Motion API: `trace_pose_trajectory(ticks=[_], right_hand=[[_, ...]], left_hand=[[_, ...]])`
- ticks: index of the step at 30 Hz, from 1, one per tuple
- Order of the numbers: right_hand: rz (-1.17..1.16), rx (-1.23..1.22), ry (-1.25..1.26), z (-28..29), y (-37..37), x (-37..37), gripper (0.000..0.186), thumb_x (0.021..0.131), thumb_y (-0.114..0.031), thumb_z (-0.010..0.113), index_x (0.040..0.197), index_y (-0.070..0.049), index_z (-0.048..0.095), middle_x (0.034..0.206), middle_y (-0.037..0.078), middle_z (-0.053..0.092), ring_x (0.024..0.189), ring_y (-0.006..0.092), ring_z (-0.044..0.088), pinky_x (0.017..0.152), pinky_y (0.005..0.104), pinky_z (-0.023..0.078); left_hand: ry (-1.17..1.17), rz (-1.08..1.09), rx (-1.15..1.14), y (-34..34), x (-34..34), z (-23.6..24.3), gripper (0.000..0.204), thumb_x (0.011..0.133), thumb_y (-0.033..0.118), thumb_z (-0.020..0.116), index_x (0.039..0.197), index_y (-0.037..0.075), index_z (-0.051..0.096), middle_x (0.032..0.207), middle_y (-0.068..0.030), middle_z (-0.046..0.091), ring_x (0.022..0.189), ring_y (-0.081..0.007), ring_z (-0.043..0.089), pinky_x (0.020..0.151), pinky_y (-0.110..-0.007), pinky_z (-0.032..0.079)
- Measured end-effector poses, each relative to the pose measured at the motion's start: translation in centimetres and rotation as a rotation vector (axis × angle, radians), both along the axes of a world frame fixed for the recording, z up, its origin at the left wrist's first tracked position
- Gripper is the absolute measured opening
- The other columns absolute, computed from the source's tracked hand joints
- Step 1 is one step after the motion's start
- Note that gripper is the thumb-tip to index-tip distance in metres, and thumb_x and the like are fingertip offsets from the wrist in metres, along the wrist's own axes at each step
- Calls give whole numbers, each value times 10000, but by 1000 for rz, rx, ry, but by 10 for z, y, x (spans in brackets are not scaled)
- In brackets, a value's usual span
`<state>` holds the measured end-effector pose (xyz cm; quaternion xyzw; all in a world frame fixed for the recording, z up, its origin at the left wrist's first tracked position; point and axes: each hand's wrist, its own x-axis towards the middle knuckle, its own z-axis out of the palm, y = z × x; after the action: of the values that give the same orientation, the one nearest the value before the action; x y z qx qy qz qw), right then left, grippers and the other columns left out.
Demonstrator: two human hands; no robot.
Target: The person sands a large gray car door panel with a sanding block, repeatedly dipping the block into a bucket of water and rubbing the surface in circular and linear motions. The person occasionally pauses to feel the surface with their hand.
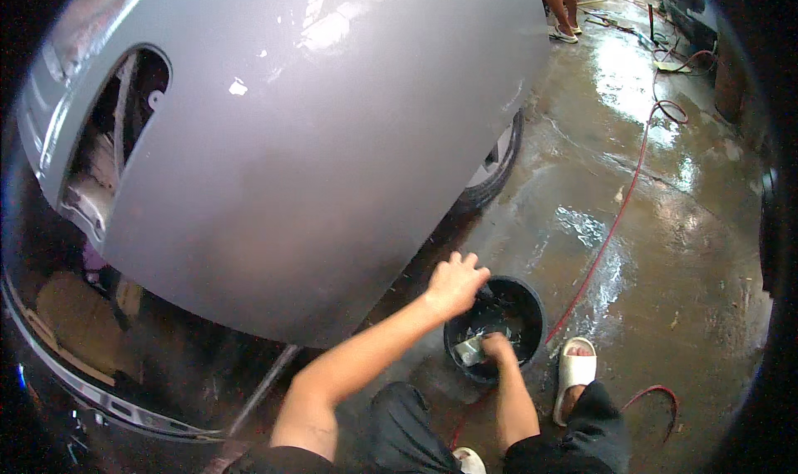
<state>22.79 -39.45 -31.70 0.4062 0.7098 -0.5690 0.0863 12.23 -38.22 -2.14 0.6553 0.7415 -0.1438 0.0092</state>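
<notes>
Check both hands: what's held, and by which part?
Right hand: a pale block, gripped at its right end, inside the black bucket. Left hand: no held thing shows, though its palm is hidden.

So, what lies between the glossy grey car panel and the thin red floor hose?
Head view: a black tyre, wet floor and, nearer the person, a round black bucket with the bare left hand at its rim, right hand inside.

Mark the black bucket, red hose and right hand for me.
Black bucket [534,314], head view: right inner wall.
Red hose [618,216], head view: its long stretch.
Right hand [500,348], head view: back of hand.
</notes>
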Motion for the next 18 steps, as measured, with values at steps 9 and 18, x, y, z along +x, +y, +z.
trace_pose_trajectory(ticks=[9,18], right_hand=[[-891,-346,-1,-132,60,-59,533,914,-365,538,1236,57,593,1263,235,604,1151,371,589,921,481,487],[-1074,-125,-145,-207,98,-51,570,801,-371,709,1237,-14,624,1261,199,633,1162,349,612,965,438,492]], left_hand=[[-487,266,-116,-59,24,-128,263,737,160,726,980,152,626,1079,-120,576,1092,-340,571,857,-494,519],[407,-241,380,-14,-67,148,465,786,295,736,1230,256,600,1492,-121,430,1442,-356,300,1130,-642,202]])
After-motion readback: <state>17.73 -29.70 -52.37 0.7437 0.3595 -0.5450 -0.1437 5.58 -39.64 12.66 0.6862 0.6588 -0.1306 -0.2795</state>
